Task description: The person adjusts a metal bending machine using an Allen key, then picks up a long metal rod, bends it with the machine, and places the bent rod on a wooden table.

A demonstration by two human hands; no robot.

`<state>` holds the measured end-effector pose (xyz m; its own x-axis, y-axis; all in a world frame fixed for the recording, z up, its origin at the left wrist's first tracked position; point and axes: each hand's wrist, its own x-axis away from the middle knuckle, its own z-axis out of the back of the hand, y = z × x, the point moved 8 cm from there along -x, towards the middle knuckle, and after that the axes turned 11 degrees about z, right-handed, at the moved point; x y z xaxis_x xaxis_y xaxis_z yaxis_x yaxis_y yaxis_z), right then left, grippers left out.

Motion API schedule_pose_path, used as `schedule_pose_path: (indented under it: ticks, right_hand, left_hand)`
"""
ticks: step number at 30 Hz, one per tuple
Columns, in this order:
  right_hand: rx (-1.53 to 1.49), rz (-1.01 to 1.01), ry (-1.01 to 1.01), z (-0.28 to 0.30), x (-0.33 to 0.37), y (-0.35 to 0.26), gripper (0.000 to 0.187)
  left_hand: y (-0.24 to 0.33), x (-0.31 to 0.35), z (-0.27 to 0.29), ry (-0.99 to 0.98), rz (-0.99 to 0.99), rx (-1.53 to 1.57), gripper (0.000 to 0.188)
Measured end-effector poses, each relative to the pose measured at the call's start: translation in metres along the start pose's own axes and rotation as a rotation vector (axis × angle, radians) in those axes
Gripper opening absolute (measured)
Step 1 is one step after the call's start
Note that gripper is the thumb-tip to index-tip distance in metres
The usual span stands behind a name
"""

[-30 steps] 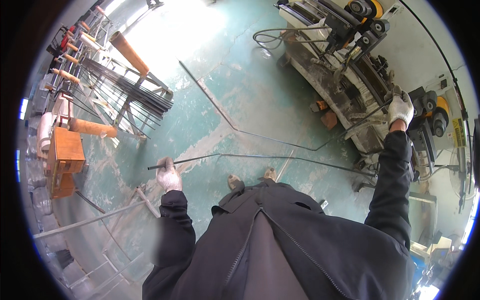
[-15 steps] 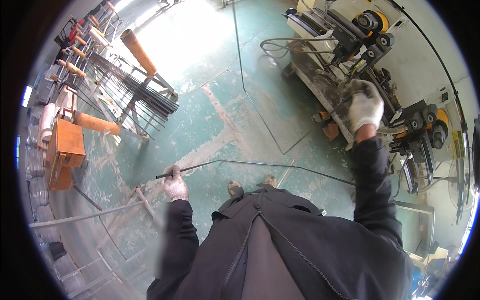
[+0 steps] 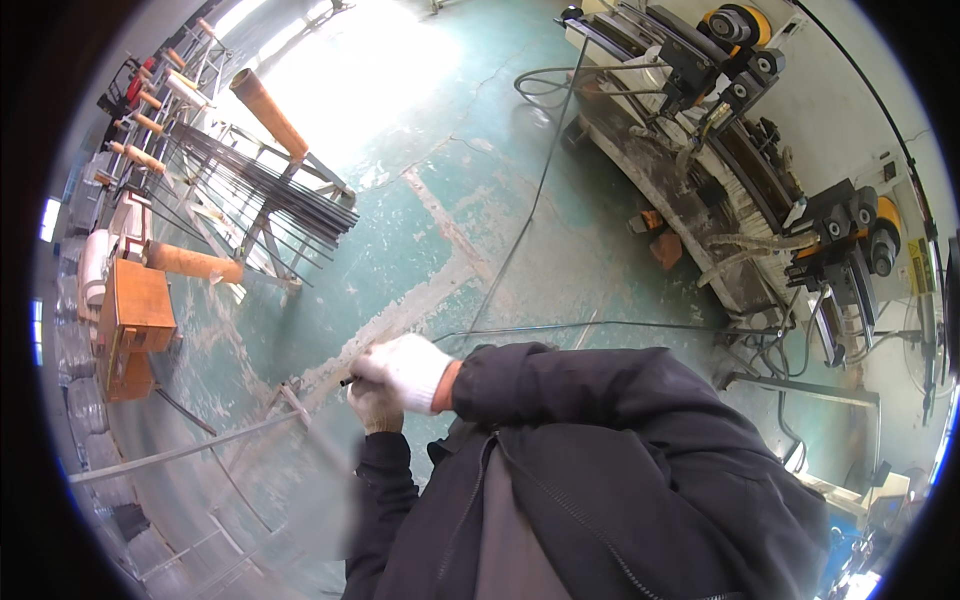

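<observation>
A long, thin, dark metal rod [image 3: 650, 324] with bends in it runs from my hands toward the right. Another stretch of it slants up past the far right machine. My left hand [image 3: 378, 408], in a pale work glove, is closed around the rod near one end, whose dark tip pokes out on the left. Directly above it and partly covering it, my white-gloved right hand [image 3: 412, 368] closes over the same end. Its fingers are slightly blurred and partly hidden. My right forearm crosses in front of my body and hides a little of the rod.
A workbench [image 3: 640, 165] with rollers, cables and motors lines the right side. At left, a rack holds several dark rods [image 3: 290, 200] beside brown tubes [image 3: 270, 112] and an orange-brown wooden box [image 3: 135, 310]. A metal frame [image 3: 190, 455] stands at lower left on the worn green floor.
My right hand has moved from the bench at right across to my left hand at the rod's end. The rod's far stretch has swung to the right.
</observation>
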<state>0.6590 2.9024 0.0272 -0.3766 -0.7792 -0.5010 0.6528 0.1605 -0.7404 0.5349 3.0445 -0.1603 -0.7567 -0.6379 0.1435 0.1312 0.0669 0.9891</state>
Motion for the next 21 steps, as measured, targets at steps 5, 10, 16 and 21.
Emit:
schedule_pose_path:
  ticks: [5,10,16,21]
  right_hand:
    - [-0.048,-0.044,0.009,-0.037,-0.011,0.003,0.016]
    - [-0.014,-0.005,0.185,-0.004,-0.019,0.006,0.016]
    - [0.237,0.156,0.438,0.118,-0.034,0.002,0.005]
    - [0.405,0.125,0.582,0.22,-0.037,-0.006,0.012]
  left_hand:
    - [0.0,0.021,0.03,0.208,-0.255,-1.037,0.038]
    - [-0.005,0.047,0.031,0.073,0.089,-0.475,0.018]
    - [0.023,0.04,0.014,0.207,0.014,-0.271,0.008]
    - [0.011,0.037,0.02,0.267,0.022,-0.252,0.01]
